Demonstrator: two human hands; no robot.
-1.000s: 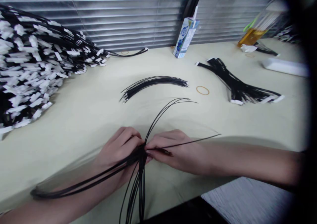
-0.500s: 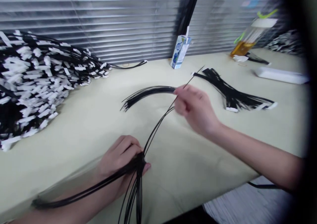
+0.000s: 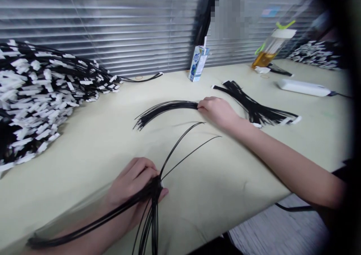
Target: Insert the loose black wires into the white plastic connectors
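My left hand (image 3: 134,184) is closed round a bunch of thin black wires (image 3: 152,210) near the table's front edge; a few strands (image 3: 183,138) fan up and right from it, others hang over the edge. My right hand (image 3: 218,110) is stretched out to the middle of the table, its fingertips resting on the right end of a curved bundle of black wires (image 3: 163,109) lying flat. Its fingers look curled together, and I cannot see a wire inside them.
A big heap of black wires with white tags (image 3: 36,93) fills the left. A second tagged bundle (image 3: 256,106) lies right of my right hand. A small carton (image 3: 198,63), a drink bottle (image 3: 270,48) and a white flat device (image 3: 303,87) stand further back, before window blinds.
My right hand left the left hand with a single wire, carried it up and away, and now rests on the end of the curved bundle. The left hand stayed put.
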